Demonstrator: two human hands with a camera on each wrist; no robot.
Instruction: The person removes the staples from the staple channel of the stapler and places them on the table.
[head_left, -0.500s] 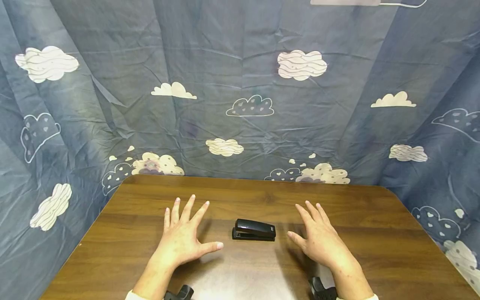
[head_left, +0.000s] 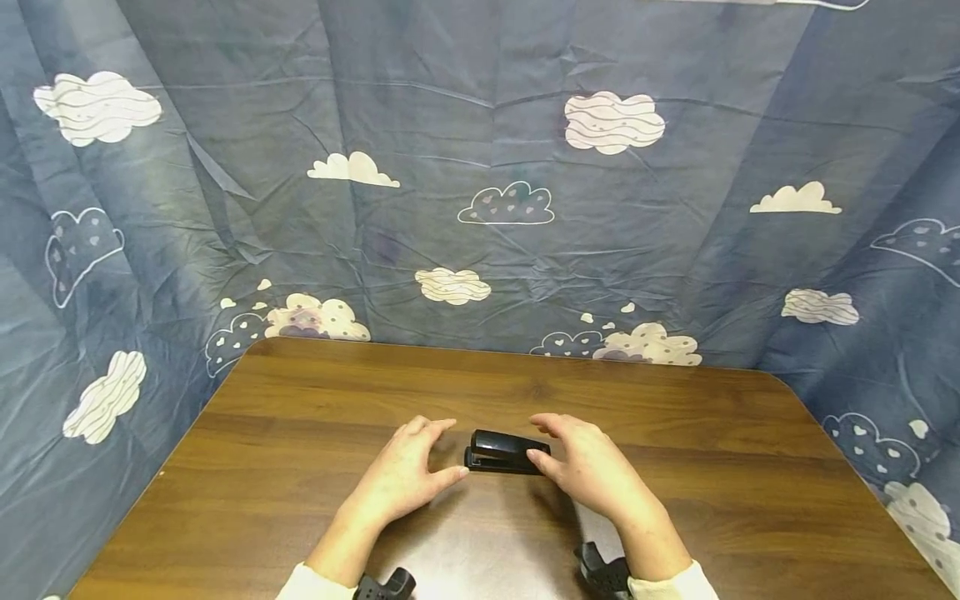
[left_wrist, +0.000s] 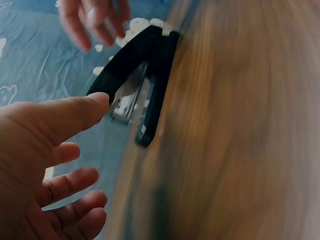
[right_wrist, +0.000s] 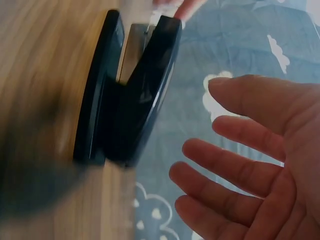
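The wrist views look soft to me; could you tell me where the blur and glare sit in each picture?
Left wrist: table smeared, stapler fairly sharp. Right wrist: wood blurred, right hand clearer. Head: sharp, with pale glare on the near table edge.

The stapler [head_left: 504, 451] has a black plastic shell, smooth and glossy, catching pale highlights along its top; between its arms a strip of bare, shiny metal [left_wrist: 127, 97] shows in the wrist views. The table [head_left: 750, 492] is brown wood-grain with a smooth, slightly sheened finish that reflects light near the front. The backdrop [head_left: 480, 167] is blue-grey cloth, matt and creased, printed with clouds. The cuffs [head_left: 311, 583] look like soft cream fabric
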